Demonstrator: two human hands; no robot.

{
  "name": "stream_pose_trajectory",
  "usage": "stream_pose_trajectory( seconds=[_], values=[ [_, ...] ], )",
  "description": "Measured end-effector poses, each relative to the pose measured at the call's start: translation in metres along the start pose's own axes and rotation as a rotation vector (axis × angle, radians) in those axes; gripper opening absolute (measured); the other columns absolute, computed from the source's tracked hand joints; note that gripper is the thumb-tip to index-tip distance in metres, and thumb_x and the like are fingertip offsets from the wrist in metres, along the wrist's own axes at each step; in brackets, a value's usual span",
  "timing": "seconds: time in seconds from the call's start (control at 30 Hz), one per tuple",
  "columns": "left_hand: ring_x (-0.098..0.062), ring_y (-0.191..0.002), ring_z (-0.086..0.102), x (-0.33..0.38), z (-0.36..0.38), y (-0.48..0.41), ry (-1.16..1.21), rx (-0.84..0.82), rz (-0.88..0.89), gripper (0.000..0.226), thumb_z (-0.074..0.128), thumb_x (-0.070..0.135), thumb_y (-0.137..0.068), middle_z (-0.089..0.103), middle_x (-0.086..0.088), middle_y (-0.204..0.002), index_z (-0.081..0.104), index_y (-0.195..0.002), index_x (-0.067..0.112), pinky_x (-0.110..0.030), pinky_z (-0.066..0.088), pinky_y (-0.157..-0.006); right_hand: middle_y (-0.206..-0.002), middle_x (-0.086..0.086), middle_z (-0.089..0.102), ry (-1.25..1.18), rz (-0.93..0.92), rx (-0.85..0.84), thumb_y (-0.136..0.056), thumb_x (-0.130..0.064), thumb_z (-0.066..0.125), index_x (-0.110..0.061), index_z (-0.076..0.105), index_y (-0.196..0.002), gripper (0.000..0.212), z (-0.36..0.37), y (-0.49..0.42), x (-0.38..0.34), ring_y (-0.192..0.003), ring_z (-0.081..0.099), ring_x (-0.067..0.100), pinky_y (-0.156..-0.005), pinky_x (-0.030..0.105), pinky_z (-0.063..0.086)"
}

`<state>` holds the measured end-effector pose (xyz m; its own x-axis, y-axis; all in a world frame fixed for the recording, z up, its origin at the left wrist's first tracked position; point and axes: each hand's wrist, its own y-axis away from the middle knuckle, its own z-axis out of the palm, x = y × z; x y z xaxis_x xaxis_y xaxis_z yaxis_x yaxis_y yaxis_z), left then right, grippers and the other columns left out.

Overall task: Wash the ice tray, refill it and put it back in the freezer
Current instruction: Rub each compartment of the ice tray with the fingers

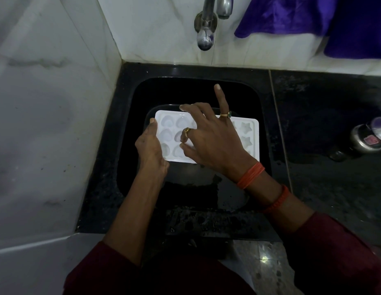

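No legible text anywhere

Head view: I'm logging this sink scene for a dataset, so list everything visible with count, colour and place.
ice tray: one, white, inside the sink
sink: one, black, set in the counter
counter: one, black, right of the sink
tap: one, silver, on the wall above the sink
cloth: purple, top right, count unclear
steel container: one, silver, on the counter at right
left hand: one, holds the ice tray's left edge
right hand: one, fingers spread over the ice tray, two gold rings, orange threads at the wrist
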<state>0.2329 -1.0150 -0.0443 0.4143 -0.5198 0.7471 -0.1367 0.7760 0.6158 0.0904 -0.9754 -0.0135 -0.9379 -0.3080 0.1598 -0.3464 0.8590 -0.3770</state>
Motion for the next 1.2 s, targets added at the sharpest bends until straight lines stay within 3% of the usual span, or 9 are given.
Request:
stream_pose_trajectory(
  seconds=[0.27, 0.4, 0.53, 0.67, 0.73, 0.87, 1.0, 1.13, 1.2],
  values=[
    [-0.024, -0.076, 0.075, -0.001, -0.002, -0.004, -0.033, -0.022, 0.018, 0.037, 0.059, 0.040, -0.103, 0.075, -0.016, -0.108, 0.070, -0.115, 0.007, -0.035, 0.063, -0.060, -0.134, 0.007, 0.062, -0.054, 0.002, -0.009, -0.087, -0.037, 0.058, -0.026, 0.080, -0.084, 0.025, 0.004, 0.002, -0.003, -0.126, 0.055, 0.025, -0.121, 0.061, 0.006],
    [-0.024, -0.073, 0.075, 0.000, -0.001, -0.003, -0.028, -0.010, 0.007, 0.032, 0.060, 0.039, -0.102, 0.076, -0.013, -0.098, 0.071, -0.104, 0.009, -0.035, 0.064, -0.060, -0.135, 0.005, 0.060, -0.072, 0.011, -0.003, -0.088, -0.034, 0.053, -0.030, 0.079, -0.093, 0.026, 0.006, 0.004, -0.005, -0.128, 0.054, 0.023, -0.122, 0.059, 0.001],
    [-0.021, -0.067, 0.074, 0.000, 0.000, -0.003, -0.047, -0.008, 0.024, 0.030, 0.060, 0.038, -0.102, 0.075, -0.008, -0.088, 0.070, -0.095, 0.011, -0.030, 0.062, -0.054, -0.130, 0.003, 0.063, -0.099, 0.033, 0.058, -0.082, -0.028, 0.064, -0.028, 0.079, -0.087, 0.016, 0.003, 0.002, -0.006, -0.124, 0.056, 0.022, -0.121, 0.056, -0.001],
    [-0.017, -0.067, 0.074, -0.002, -0.001, -0.007, -0.042, -0.023, 0.009, 0.042, 0.055, 0.041, -0.104, 0.074, -0.016, -0.109, 0.069, -0.116, 0.004, -0.028, 0.059, -0.052, -0.129, 0.001, 0.064, -0.129, 0.023, 0.090, -0.085, -0.029, 0.066, -0.031, 0.076, -0.080, 0.011, 0.000, 0.004, -0.008, -0.123, 0.057, 0.019, -0.122, 0.055, 0.000],
    [-0.023, -0.077, 0.075, -0.004, -0.002, -0.009, -0.053, -0.046, -0.005, 0.050, 0.054, 0.046, -0.103, 0.071, -0.022, -0.120, 0.067, -0.125, 0.002, -0.032, 0.061, -0.058, -0.130, 0.001, 0.063, -0.128, 0.018, 0.085, -0.088, -0.031, 0.063, -0.031, 0.076, -0.079, 0.016, 0.000, 0.005, -0.008, -0.122, 0.057, 0.019, -0.122, 0.057, 0.003],
    [-0.031, -0.093, 0.072, -0.006, -0.002, -0.008, -0.032, -0.031, 0.028, 0.051, 0.061, 0.048, -0.098, 0.072, -0.020, -0.117, 0.068, -0.121, 0.003, -0.038, 0.062, -0.069, -0.133, 0.003, 0.062, -0.134, 0.001, 0.064, -0.086, -0.025, 0.063, -0.032, 0.078, -0.080, 0.018, -0.002, 0.005, -0.006, -0.124, 0.056, 0.021, -0.122, 0.058, 0.005],
    [-0.024, -0.113, 0.069, -0.004, 0.001, -0.007, -0.114, -0.018, 0.039, 0.042, 0.053, 0.048, -0.103, 0.069, -0.010, -0.128, 0.066, -0.124, 0.015, -0.043, 0.056, -0.100, -0.135, 0.004, 0.061, -0.163, -0.022, 0.015, -0.086, -0.029, 0.060, -0.031, 0.079, -0.077, 0.022, -0.002, 0.007, -0.009, -0.124, 0.057, 0.022, -0.122, 0.060, 0.005],
    [-0.021, -0.079, 0.077, -0.005, 0.001, -0.013, -0.053, -0.017, 0.030, 0.046, 0.057, 0.041, -0.103, 0.073, -0.021, -0.117, 0.067, -0.125, 0.002, -0.032, 0.061, -0.063, -0.142, 0.006, 0.057, -0.179, -0.029, -0.041, -0.092, -0.036, 0.047, -0.025, 0.079, -0.078, 0.037, -0.001, 0.013, -0.016, -0.127, 0.054, 0.022, -0.122, 0.060, 0.007],
    [-0.023, -0.074, 0.077, -0.006, -0.001, -0.014, -0.034, -0.001, 0.010, 0.043, 0.059, 0.043, -0.102, 0.076, -0.017, -0.103, 0.070, -0.115, 0.004, -0.031, 0.059, -0.057, -0.143, 0.007, 0.055, -0.196, -0.042, -0.065, -0.094, -0.047, 0.047, -0.024, 0.080, -0.086, 0.041, -0.002, 0.014, -0.017, -0.128, 0.053, 0.023, -0.122, 0.060, 0.005]
  ],
)
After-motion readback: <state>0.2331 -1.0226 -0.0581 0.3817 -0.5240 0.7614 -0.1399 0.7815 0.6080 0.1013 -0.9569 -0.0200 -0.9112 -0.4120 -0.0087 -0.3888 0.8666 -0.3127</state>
